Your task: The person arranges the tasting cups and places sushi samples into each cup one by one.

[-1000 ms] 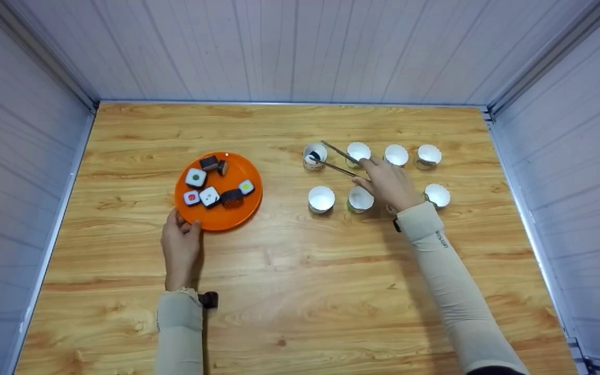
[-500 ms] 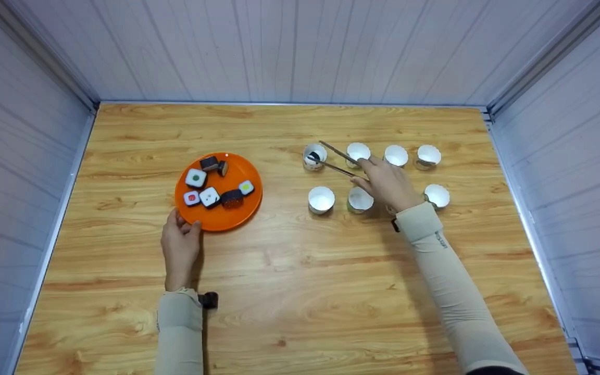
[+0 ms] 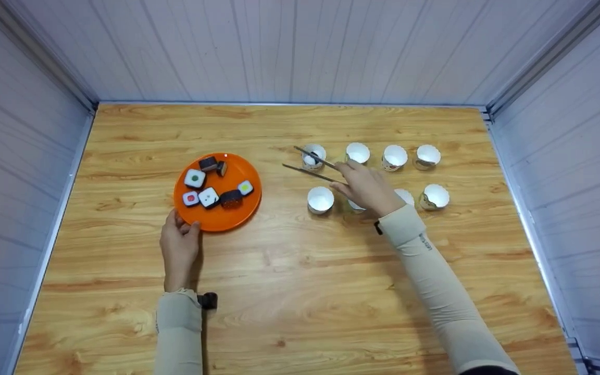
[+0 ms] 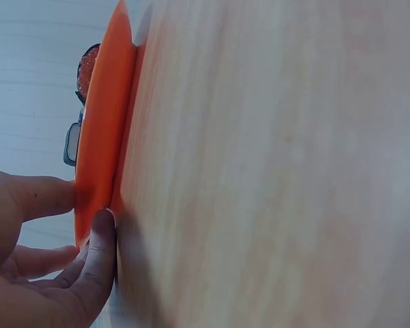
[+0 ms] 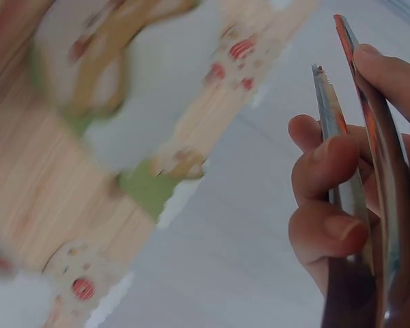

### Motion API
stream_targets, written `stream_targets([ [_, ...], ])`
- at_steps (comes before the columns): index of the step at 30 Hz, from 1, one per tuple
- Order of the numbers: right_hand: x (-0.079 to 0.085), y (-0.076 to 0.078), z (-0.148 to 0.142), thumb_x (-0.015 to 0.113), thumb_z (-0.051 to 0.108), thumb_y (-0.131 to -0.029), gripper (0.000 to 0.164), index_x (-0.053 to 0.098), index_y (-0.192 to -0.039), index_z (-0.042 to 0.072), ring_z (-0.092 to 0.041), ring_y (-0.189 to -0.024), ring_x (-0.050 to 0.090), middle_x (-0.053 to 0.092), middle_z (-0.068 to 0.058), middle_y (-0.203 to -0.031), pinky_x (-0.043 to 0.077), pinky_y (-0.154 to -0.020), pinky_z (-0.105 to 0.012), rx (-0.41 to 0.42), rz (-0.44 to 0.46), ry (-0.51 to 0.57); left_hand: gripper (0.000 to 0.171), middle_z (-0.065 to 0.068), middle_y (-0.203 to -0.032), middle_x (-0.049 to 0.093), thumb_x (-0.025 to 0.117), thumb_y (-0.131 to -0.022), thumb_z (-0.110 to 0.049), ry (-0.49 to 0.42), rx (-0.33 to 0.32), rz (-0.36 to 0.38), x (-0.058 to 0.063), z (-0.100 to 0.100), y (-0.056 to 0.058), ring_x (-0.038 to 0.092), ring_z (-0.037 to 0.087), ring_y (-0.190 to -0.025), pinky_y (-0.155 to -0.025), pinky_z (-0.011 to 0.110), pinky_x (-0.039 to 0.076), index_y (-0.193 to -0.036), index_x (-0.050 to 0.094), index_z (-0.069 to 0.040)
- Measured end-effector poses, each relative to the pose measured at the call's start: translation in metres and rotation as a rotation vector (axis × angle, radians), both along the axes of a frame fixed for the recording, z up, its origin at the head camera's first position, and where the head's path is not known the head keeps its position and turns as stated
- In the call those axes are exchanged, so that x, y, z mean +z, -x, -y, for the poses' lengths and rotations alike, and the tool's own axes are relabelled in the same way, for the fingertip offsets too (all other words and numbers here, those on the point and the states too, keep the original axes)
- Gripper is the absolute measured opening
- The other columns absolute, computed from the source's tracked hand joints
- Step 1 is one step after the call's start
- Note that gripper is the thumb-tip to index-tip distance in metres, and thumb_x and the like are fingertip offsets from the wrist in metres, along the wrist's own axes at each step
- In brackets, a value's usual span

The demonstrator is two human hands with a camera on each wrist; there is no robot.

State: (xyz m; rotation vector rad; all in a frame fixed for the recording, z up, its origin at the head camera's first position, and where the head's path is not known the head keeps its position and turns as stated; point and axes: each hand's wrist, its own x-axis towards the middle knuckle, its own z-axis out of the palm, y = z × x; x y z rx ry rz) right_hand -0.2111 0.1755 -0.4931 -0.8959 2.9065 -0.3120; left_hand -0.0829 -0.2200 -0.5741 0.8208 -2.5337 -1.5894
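Note:
My left hand [image 3: 180,250] pinches the near left rim of an orange plate [image 3: 227,221]; in the left wrist view its thumb and fingers meet that rim. Several sushi pieces lie on the plate, among them a white one with a green centre [image 3: 195,178] and a dark one with an orange top [image 3: 231,199]. Metal tongs [image 3: 310,173] are held in my right hand [image 3: 367,188], tips apart with nothing between them, pointing left. Below the tongs stands the back left paper cup [image 3: 312,165], with a black-and-white piece inside, partly covered by one arm.
More white-lined paper cups stand in two rows at the right, such as the front left cup [image 3: 321,200] and the back right cup [image 3: 428,156]. My right hand and sleeve partly cover the middle front ones. Pale panel walls [image 3: 289,52] bound the wooden table [image 3: 269,302].
My right hand and the tongs have moved left; the tips, earlier at the back left cup, now reach past it toward the plate. The left hand and plate stay put.

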Motion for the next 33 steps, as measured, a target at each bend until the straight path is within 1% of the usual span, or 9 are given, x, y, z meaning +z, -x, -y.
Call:
stream_targets([
  [4,-0.001,-0.005,0.018,0.057,0.041,-0.102,0.049,0.058,-0.135,0.005,-0.028,-0.078,0.061,0.061,-0.014,-0.107,0.052,-0.065,-0.045,0.067,-0.029,0.021,0.065,0.023,-0.136,0.050,0.056,-0.101,-0.009,0.004,-0.004,-0.026,-0.002,0.001,-0.002,0.057,0.028,-0.108,-0.092,0.036,0.048,-0.155,0.025,0.004],
  [7,-0.002,-0.009,0.030,0.057,0.041,-0.102,0.050,0.054,-0.138,0.007,-0.027,-0.075,0.060,0.061,-0.012,-0.102,0.051,-0.063,-0.044,0.109,-0.040,0.030,0.064,0.023,-0.135,0.050,0.056,-0.101,-0.009,0.012,-0.003,-0.028,-0.003,0.001,-0.002,0.058,0.028,-0.107,-0.091,0.036,0.048,-0.155,0.025,0.005],
  [9,-0.003,-0.011,0.037,0.057,0.042,-0.102,0.053,0.050,-0.144,0.011,-0.025,-0.072,0.060,0.063,-0.012,-0.106,0.051,-0.060,-0.043,0.128,-0.042,0.027,0.064,0.022,-0.135,0.050,0.056,-0.101,-0.009,0.019,-0.002,-0.019,-0.003,0.001,-0.003,0.058,0.027,-0.106,-0.090,0.036,0.048,-0.155,0.025,0.004],
  [11,-0.003,-0.014,0.045,0.056,0.041,-0.102,0.052,0.049,-0.144,0.012,-0.025,-0.068,0.060,0.063,-0.011,-0.107,0.050,-0.057,-0.042,0.145,-0.040,0.027,0.064,0.021,-0.135,0.050,0.056,-0.101,-0.009,0.023,-0.002,-0.010,-0.003,0.001,-0.002,0.057,0.027,-0.105,-0.088,0.035,0.048,-0.156,0.025,0.003],
  [14,-0.004,-0.019,0.057,0.056,0.042,-0.102,0.050,0.053,-0.140,0.010,-0.025,-0.069,0.062,0.063,-0.011,-0.115,0.051,-0.057,-0.042,0.169,-0.052,0.010,0.064,0.021,-0.134,0.050,0.056,-0.101,-0.009,0.020,-0.002,-0.004,-0.001,0.001,-0.002,0.057,0.025,-0.105,-0.087,0.034,0.048,-0.156,0.025,0.002],
  [16,-0.004,-0.022,0.065,0.056,0.042,-0.102,0.048,0.057,-0.135,0.007,-0.024,-0.069,0.062,0.063,-0.011,-0.112,0.052,-0.057,-0.041,0.194,-0.060,0.001,0.064,0.021,-0.134,0.050,0.056,-0.101,-0.009,0.016,-0.001,-0.008,-0.001,0.001,-0.002,0.057,0.025,-0.105,-0.088,0.035,0.048,-0.156,0.025,0.002],
  [21,-0.007,-0.029,0.083,0.055,0.043,-0.102,0.049,0.059,-0.135,0.007,-0.020,-0.067,0.059,0.063,-0.008,-0.107,0.052,-0.056,-0.037,0.242,-0.068,-0.022,0.063,0.022,-0.133,0.052,0.056,-0.101,-0.008,0.005,-0.001,-0.030,-0.003,0.001,-0.003,0.057,0.027,-0.105,-0.090,0.037,0.048,-0.155,0.026,0.004],
  [28,-0.015,-0.032,0.098,0.055,0.045,-0.102,0.047,0.060,-0.133,0.009,-0.019,-0.069,0.059,0.061,-0.005,-0.105,0.052,-0.056,-0.036,0.268,-0.025,-0.044,0.063,0.021,-0.134,0.051,0.055,-0.101,-0.009,-0.003,-0.003,-0.017,-0.003,0.001,-0.001,0.056,0.026,-0.107,-0.091,0.037,0.048,-0.156,0.026,0.003],
  [33,-0.021,-0.031,0.102,0.059,0.043,-0.101,0.045,0.062,-0.129,0.008,-0.020,-0.068,0.059,0.062,-0.006,-0.104,0.053,-0.055,-0.036,0.271,-0.016,-0.045,0.064,0.022,-0.134,0.052,0.056,-0.101,-0.008,0.001,-0.009,-0.044,-0.003,0.001,-0.001,0.057,0.027,-0.107,-0.091,0.036,0.048,-0.155,0.025,0.004],
])
